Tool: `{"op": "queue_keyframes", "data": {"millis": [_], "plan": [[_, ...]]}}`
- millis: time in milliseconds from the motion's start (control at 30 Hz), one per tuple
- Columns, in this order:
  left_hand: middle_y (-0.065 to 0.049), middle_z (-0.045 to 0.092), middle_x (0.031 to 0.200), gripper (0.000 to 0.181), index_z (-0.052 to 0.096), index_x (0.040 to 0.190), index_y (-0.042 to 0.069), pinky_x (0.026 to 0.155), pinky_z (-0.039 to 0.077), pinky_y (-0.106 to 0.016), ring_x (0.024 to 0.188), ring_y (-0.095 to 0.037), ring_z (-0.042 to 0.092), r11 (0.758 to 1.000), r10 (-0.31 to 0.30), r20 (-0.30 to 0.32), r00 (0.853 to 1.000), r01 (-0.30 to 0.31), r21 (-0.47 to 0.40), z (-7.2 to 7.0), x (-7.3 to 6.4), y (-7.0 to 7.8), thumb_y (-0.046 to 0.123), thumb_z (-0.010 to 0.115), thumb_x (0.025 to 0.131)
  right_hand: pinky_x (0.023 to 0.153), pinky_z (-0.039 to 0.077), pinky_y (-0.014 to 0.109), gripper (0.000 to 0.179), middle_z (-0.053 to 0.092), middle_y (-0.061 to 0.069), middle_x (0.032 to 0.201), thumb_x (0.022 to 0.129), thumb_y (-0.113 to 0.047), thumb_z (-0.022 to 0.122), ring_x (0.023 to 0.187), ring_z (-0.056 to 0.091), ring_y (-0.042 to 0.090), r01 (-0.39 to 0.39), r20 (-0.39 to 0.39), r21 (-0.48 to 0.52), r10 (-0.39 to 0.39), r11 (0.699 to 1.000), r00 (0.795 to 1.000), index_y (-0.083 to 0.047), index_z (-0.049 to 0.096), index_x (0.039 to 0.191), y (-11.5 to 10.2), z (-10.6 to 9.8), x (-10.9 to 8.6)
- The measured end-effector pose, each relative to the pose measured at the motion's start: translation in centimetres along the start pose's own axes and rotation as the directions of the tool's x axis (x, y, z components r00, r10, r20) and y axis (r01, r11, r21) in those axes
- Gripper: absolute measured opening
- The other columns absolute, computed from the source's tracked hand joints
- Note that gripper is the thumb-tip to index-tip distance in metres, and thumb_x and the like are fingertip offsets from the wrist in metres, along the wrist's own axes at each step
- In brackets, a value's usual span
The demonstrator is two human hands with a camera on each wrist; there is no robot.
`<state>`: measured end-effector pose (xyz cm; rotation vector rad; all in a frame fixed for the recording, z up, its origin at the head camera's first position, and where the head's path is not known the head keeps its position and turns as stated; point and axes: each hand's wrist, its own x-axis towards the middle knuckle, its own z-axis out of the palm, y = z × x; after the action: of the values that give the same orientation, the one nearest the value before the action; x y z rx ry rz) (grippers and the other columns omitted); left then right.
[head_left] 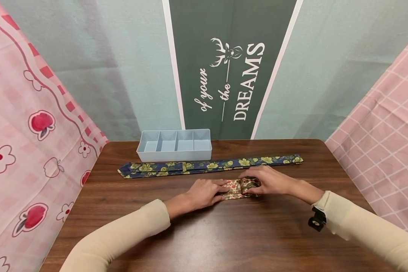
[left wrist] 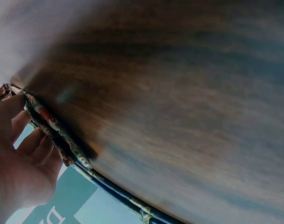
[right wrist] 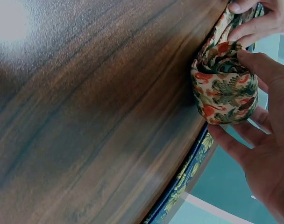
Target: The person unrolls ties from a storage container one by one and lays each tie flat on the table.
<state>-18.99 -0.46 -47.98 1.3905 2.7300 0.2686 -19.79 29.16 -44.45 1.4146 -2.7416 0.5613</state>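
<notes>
A cream necktie with a red and green print (head_left: 232, 188) lies on the table, its right part coiled into a roll (right wrist: 226, 91) and a flat stretch left of it. My right hand (head_left: 270, 180) grips the roll, thumb on the near side and fingers round the far side. On the flat stretch, the fingers of my left hand (head_left: 205, 193) rest spread and press it down. Beyond both hands, a navy necktie with yellow flowers (head_left: 210, 165) lies stretched out lengthwise, touched by neither hand.
A pale blue box (head_left: 173, 155) with several compartments stands at the back of the wooden table (head_left: 217, 238), just behind the navy necktie. Printed cloths hang at the back and on both sides.
</notes>
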Motion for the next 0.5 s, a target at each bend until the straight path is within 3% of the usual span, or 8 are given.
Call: {"op": "queue_keyframes", "data": {"millis": [167,267,500], "plan": [[0.002,0.055,0.157,0.041,0.066,0.147,0.031,0.076,0.063,-0.043,0.125,-0.024,0.070,1.000,-0.007,0.007,1.000,0.007,-0.004,-0.1,-0.3,-0.3,0.040,0.064,0.107,0.068,0.051,0.027,0.052,0.074,0.005,0.127,0.091,-0.022,0.085,0.060,0.045,-0.006,-0.029,0.060,0.013,0.028,0.999,0.998,-0.009,0.068,0.139,0.1,-0.5,0.0],[0.002,0.055,0.157,0.041,0.065,0.147,0.031,0.073,0.063,-0.042,0.120,-0.024,0.072,1.000,-0.004,0.010,1.000,0.005,-0.009,-0.2,-0.5,-0.6,0.040,0.064,0.107,0.067,0.048,0.025,0.055,0.073,0.006,0.131,0.092,-0.020,0.084,0.058,0.040,-0.005,-0.055,0.097,0.018,0.053,0.998,0.994,-0.009,0.066,0.143,0.2,-0.9,0.0],[0.002,0.056,0.157,0.042,0.066,0.147,0.030,0.075,0.063,-0.042,0.123,-0.024,0.071,1.000,-0.001,0.010,1.000,0.001,-0.022,-0.5,-1.0,-1.4,0.039,0.065,0.106,0.072,0.048,0.028,0.056,0.072,0.002,0.129,0.090,-0.014,0.082,0.084,0.059,0.007,-0.010,0.110,-0.020,0.012,1.000,0.994,-0.010,0.066,0.143,0.7,-1.3,-0.4]]}}
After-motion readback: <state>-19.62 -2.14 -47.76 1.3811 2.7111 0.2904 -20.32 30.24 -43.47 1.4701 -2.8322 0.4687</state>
